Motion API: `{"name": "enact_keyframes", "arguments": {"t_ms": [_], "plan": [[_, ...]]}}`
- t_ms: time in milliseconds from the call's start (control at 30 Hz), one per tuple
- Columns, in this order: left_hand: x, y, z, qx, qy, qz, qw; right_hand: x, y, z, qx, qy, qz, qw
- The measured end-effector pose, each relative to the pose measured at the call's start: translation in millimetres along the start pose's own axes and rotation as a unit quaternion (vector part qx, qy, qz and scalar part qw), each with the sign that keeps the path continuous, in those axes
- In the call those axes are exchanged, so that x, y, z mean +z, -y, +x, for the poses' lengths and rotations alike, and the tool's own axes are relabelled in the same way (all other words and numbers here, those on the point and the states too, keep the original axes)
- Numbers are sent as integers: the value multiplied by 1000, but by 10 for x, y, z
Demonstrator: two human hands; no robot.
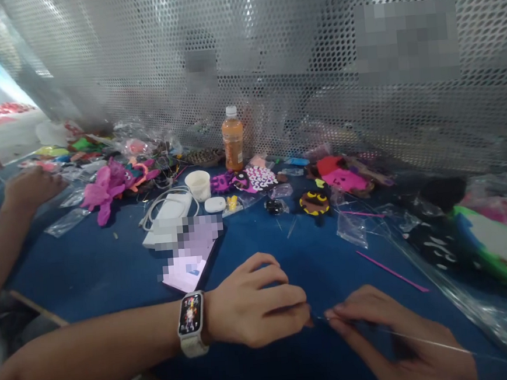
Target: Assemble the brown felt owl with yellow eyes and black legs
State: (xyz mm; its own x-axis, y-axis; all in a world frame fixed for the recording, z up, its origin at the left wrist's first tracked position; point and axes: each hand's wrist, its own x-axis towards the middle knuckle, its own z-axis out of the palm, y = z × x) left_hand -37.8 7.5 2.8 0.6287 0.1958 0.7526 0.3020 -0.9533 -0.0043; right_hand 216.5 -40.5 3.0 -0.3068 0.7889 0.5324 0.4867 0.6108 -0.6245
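Note:
My left hand [256,301], with a white smartwatch [191,323] on its wrist, rests on the blue table cover [110,265] with fingers pinched together. My right hand [391,331] lies just right of it, fingers also pinched, fingertips nearly touching the left ones. A thin thread [427,343] runs from between the fingertips across the right hand toward the right. What sits at the pinch point is too small to make out.
A phone [191,256], a white power bank [168,220], a white cup [198,184] and an orange drink bottle [233,139] stand behind. Colourful felt pieces [108,187] and plastic bags [459,238] lie around. Another person's hands [29,187] are at the left. A perforated metal wall [313,62] closes the back.

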Motion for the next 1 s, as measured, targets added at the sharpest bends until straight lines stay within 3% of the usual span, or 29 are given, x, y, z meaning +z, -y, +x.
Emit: {"name": "enact_keyframes", "arguments": {"t_ms": [300,567,700,800,900,1000], "plan": [[-1,-22,-14,-17,24,37,999,7,16,-20,4,-10,-36,999],[101,-149,-17,-83,44,1,996,11,27,-72,-2,-28,-31,999],[113,-226,57,-147,56,-36,987,7,13,-60,-16,-43,-56,997],[-15,-311,87,-180,140,-36,973,6,2,0,-47,-32,-62,996],[-255,-412,-63,-207,225,28,952,22,-28,41,-63,14,-48,997],[-506,-478,-440,-311,172,133,925,47,-67,39,-45,48,-42,997]]}}
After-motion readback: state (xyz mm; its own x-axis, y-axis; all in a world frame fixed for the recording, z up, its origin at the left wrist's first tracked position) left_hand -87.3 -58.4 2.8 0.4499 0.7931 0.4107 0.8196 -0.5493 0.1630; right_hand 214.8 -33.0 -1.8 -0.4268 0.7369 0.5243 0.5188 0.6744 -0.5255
